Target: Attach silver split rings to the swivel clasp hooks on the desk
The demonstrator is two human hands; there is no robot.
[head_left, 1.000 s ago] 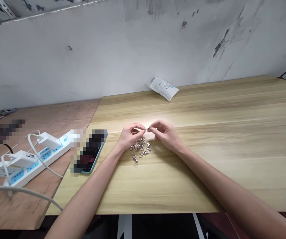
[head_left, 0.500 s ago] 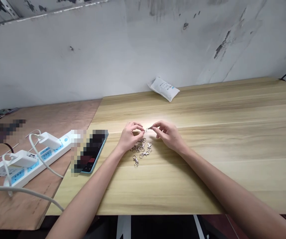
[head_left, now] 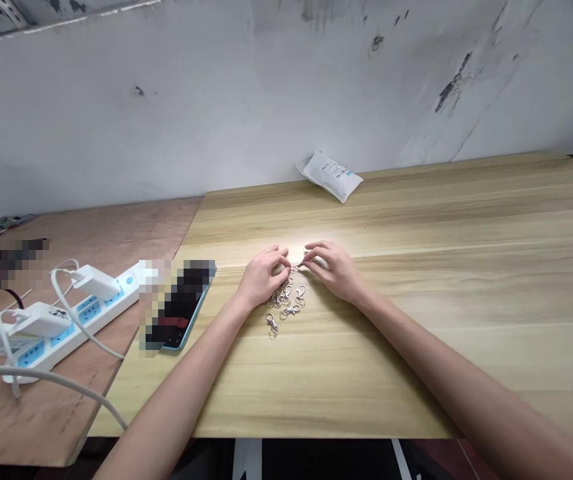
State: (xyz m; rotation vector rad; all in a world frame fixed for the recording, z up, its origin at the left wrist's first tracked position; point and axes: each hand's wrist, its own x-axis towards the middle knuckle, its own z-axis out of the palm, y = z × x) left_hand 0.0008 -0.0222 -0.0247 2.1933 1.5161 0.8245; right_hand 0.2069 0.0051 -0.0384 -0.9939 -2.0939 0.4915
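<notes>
our left hand (head_left: 264, 277) and right hand (head_left: 334, 270) close their grips on one metal clasp (head_left: 297, 267). more swivel clasps (head_left: 284, 303) lie just below, within reach.

Silver clasps (head_left: 286, 300), pale streaked wooden tabletop (head_left: 366, 373)

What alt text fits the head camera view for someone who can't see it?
The left hand and right hand pinch a small metal clasp over a loose pile of swivel clasps on a light wood table. A phone and a white power strip lie to the left.
</notes>
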